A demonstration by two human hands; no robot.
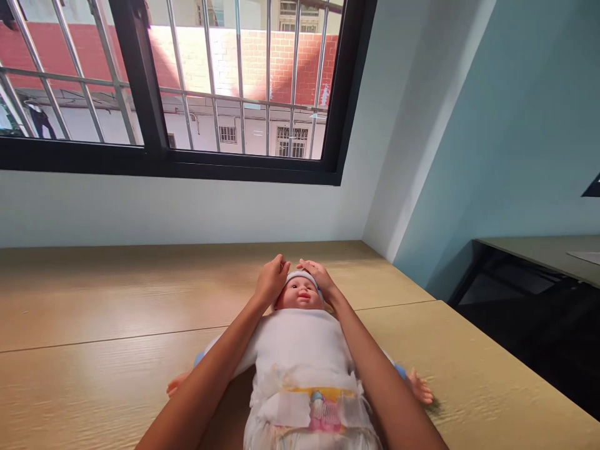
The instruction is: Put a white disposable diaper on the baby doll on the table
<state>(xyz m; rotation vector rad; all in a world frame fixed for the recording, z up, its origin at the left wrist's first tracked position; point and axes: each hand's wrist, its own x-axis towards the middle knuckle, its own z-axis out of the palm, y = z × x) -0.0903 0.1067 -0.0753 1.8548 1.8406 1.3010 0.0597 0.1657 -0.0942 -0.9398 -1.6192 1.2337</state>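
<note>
A baby doll (304, 292) lies on its back on the wooden tabletop, its head away from me. It has on a white top (302, 337) with blue cuffs and a diaper (309, 406) with a coloured print at the waist. A white baby hat (300, 275) covers the top of its head. My left hand (273, 279), fingers curled, is at the left side of the hat. On the opposite side, my right hand (317, 275) has its bent fingers over the hat's edge. My fingers partly hide the hat. Both doll arms stretch outward beneath my forearms.
The wooden tabletop (117, 300) has a seam across it and meets the wall under a black-framed window (253, 169) with metal bars outside. To the right, beyond the table's edge, stands a dark desk (539, 256) with a pale flat item on it.
</note>
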